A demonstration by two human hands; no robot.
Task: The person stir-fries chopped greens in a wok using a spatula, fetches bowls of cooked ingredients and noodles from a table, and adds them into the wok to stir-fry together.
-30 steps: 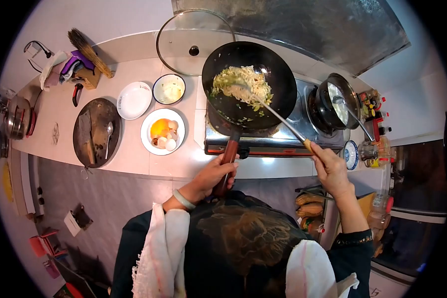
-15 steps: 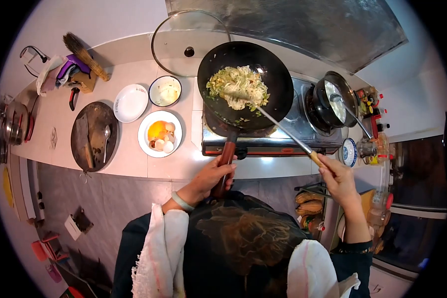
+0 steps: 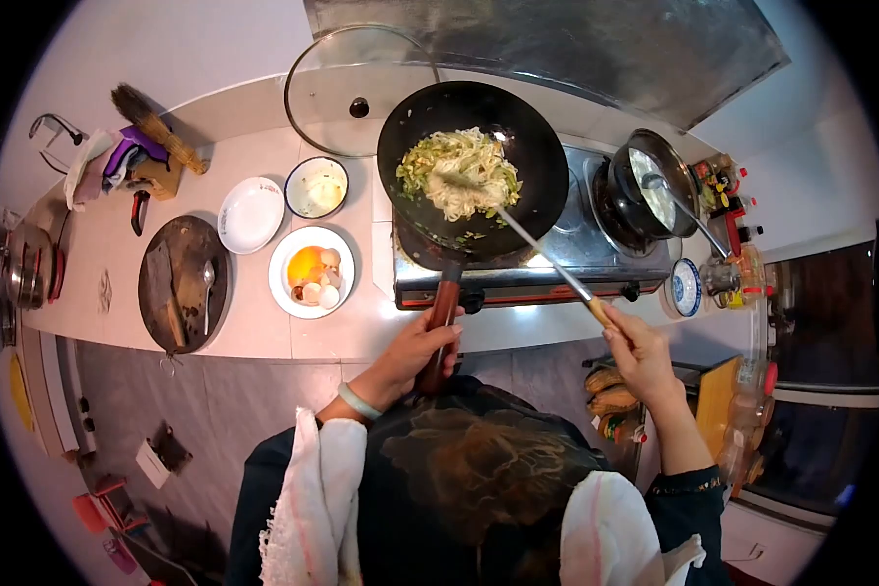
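Note:
A black wok [image 3: 532, 156] sits on the left burner of the gas stove [image 3: 557, 283]. My left hand [image 3: 415, 354] is wrapped round its red-brown handle [image 3: 445, 308]. Noodles with green vegetable pieces [image 3: 459, 171] lie in the wok. My right hand [image 3: 640, 352] grips the wooden end of a long metal spatula [image 3: 552, 259], whose blade is down in the noodles and partly hidden by them. A second pan [image 3: 669, 161] with whitish contents and a ladle [image 3: 698, 223] stands on the right burner.
Left of the stove are a plate with eggshells [image 3: 344, 278], an enamel bowl [image 3: 317, 188], a white dish [image 3: 251, 215] and a round board [image 3: 205, 322] bearing a cleaver and spoon. A glass lid [image 3: 332, 93] leans behind. Bottles [image 3: 752, 273] stand at the right.
My right hand has moved left and slightly down with the spatula, and the noodles have shifted in the wok. My left hand keeps its hold on the handle. The view has shifted a little.

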